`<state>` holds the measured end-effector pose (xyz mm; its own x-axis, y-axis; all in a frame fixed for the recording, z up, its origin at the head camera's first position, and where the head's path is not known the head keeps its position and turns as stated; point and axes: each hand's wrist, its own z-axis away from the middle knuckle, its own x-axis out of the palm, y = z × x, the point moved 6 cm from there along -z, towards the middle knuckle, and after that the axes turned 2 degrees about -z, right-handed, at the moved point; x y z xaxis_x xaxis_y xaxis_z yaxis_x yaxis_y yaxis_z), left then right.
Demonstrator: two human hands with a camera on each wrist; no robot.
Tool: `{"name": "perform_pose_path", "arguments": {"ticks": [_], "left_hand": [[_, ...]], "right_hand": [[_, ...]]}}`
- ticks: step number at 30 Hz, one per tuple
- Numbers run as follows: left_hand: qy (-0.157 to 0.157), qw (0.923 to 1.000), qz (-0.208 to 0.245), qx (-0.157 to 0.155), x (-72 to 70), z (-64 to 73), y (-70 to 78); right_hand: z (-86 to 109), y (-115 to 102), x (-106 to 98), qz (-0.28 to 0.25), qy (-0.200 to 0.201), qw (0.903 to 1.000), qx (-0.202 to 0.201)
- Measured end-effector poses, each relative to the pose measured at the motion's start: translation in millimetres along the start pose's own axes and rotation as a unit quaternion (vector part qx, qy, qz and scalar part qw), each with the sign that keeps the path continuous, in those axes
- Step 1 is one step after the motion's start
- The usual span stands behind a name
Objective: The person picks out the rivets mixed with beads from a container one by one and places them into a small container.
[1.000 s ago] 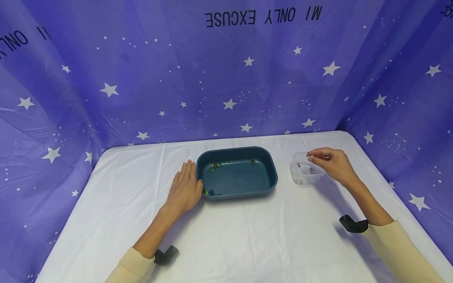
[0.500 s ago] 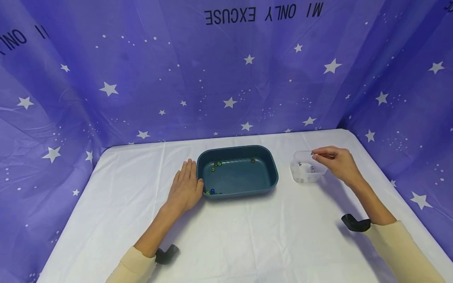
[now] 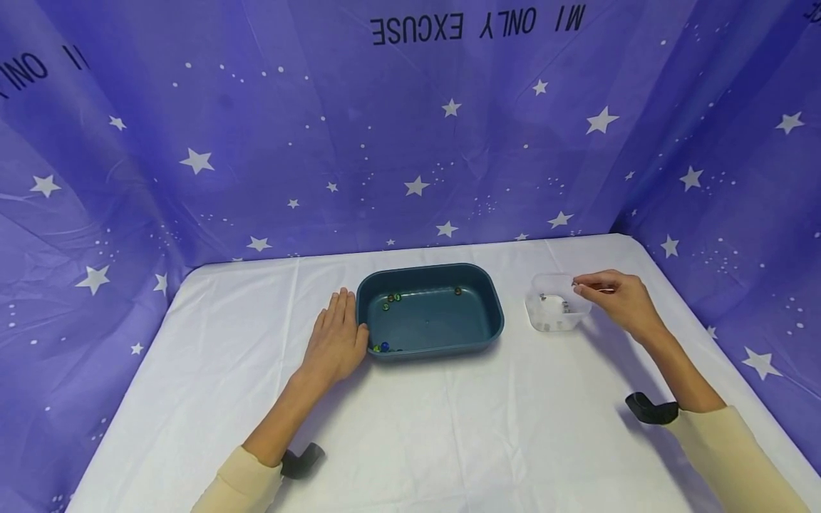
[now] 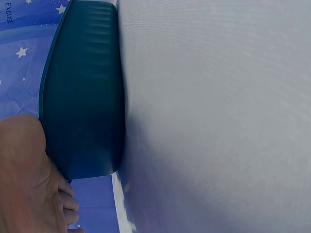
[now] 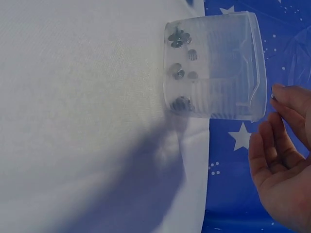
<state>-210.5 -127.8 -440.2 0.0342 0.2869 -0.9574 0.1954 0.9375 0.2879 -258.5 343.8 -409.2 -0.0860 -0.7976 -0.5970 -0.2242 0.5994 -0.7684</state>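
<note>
My left hand [image 3: 335,344] has straight fingers and lies along the left side of a dark teal tub [image 3: 436,351], its thumb at the rim; the left wrist view shows the hand against the tub's wall [image 4: 85,97]. Over the right rim of a clear plastic box [image 3: 537,324], my right hand [image 3: 621,299] pinches a tiny metal piece [image 5: 272,96] between thumb and forefinger, mostly hidden by the fingertips. The other fingers curve loosely. Several small metal pieces with round heads [image 5: 178,73] lie on the box's bottom.
Several glass marbles [image 3: 390,298] sit in the tub, a blue one [image 3: 385,347] near its front left corner. A white cloth [image 3: 410,442] covers the table. Blue starry curtains [image 3: 321,142] stand behind and at both sides.
My right hand has shifted a little to the right, from above the clear box to its right rim, still pinching the tiny piece. The left hand has stayed at the tub.
</note>
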Motion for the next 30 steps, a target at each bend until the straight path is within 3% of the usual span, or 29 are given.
{"name": "perform_pose_path", "arguments": {"ticks": [21, 30], "left_hand": [[0.002, 1.0, 0.0, -0.001, -0.2, -0.8, 0.2], [0.005, 1.0, -0.003, 0.0, 0.4, -1.0, -0.1]], "right_hand": [[0.6, 0.3, -0.8, 0.014, -0.011, 0.9997, 0.018], [-0.3, -2.4, -0.5, 0.006, -0.006, 0.9999, 0.008]]}}
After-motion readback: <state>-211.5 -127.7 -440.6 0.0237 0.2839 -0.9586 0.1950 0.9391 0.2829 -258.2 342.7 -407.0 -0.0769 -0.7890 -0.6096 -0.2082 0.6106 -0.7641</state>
